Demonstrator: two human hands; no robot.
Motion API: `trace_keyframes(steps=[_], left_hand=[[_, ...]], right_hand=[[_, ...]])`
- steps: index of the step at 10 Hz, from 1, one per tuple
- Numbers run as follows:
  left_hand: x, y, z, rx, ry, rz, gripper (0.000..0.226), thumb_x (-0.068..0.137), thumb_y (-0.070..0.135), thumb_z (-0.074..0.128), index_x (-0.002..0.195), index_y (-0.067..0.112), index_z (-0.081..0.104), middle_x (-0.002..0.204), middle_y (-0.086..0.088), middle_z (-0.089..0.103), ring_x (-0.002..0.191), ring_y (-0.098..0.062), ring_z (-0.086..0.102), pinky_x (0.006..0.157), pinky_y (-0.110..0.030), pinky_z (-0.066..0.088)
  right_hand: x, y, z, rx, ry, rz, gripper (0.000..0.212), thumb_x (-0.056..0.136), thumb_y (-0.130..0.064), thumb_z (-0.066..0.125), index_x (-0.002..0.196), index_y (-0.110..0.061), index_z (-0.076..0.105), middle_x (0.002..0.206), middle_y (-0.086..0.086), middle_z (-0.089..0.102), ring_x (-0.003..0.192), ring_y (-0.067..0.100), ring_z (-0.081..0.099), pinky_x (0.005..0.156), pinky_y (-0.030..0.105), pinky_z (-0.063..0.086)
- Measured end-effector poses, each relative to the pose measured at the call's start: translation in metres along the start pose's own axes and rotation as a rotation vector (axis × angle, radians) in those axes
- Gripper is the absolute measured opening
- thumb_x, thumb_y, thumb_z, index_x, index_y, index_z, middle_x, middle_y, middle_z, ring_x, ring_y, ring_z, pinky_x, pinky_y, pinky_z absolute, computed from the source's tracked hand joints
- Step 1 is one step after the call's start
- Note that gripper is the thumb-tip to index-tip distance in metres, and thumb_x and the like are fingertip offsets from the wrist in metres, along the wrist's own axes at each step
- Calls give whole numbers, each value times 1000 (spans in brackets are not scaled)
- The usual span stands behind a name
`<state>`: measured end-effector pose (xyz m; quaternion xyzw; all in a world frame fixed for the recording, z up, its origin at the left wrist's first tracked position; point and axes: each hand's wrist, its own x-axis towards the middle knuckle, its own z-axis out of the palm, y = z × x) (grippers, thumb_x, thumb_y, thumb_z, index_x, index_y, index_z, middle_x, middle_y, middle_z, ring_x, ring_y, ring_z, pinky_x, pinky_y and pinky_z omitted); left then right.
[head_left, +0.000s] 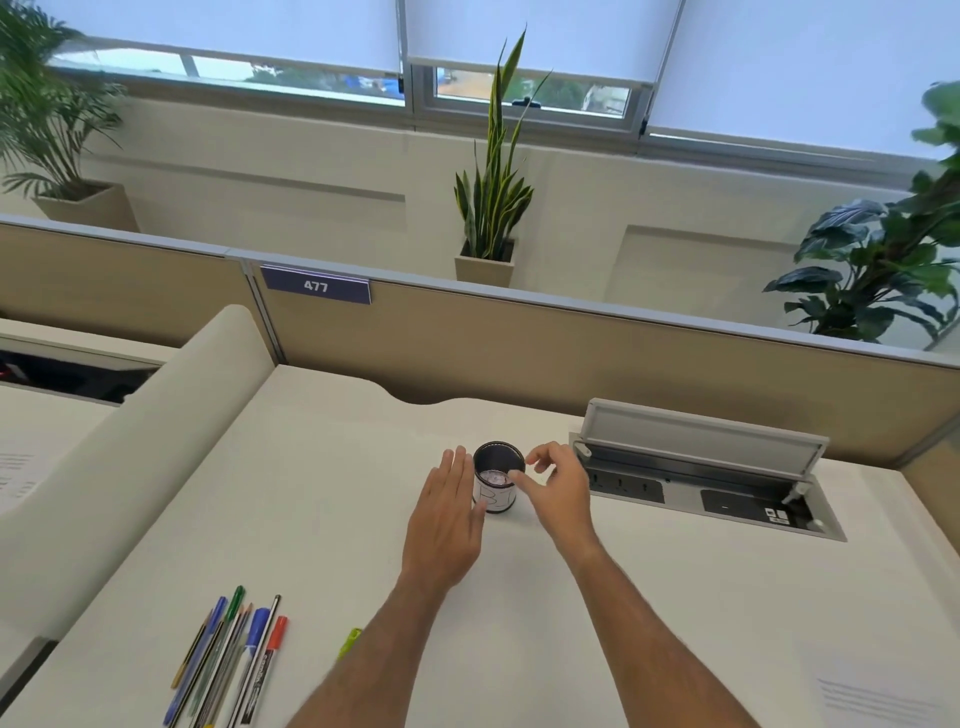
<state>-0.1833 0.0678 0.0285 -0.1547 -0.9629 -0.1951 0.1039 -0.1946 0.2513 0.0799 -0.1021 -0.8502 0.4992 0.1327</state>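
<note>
Early stage: black pen cup (494, 498) stands upright mid-desk (337, 493), looks empty, L hand (447, 519) flat w/ straight fingers against its side, R hand (560, 488) loosely curled by the rim (gripping nothing), pens (228, 660) not yet loaded, lying near-left.

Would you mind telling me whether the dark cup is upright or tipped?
Upright: the dark cup stands on its base on the desk, its open mouth facing up.
</note>
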Motion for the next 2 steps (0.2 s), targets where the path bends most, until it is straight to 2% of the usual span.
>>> trace_keyframes(steps=[1,2], left_hand=[[-5,14,-13,-36,51,25,68,111,42,30,170,10,20,179,-4,18,167,-20,11,135,-39,19],[-16,28,-13,-28,87,73,68,113,49,20,170,11,21,179,-4,19,167,-21,12,135,-42,22]], right_hand=[[-19,-7,-10,-5,48,-62,14,97,-35,74,86,-27,71,94,-7,63,92,11,61,76,37,54],[-50,-3,-16,-121,98,-201,16,104,-37,62,98,-27,73,101,-13,62,100,7,56,85,39,55]])
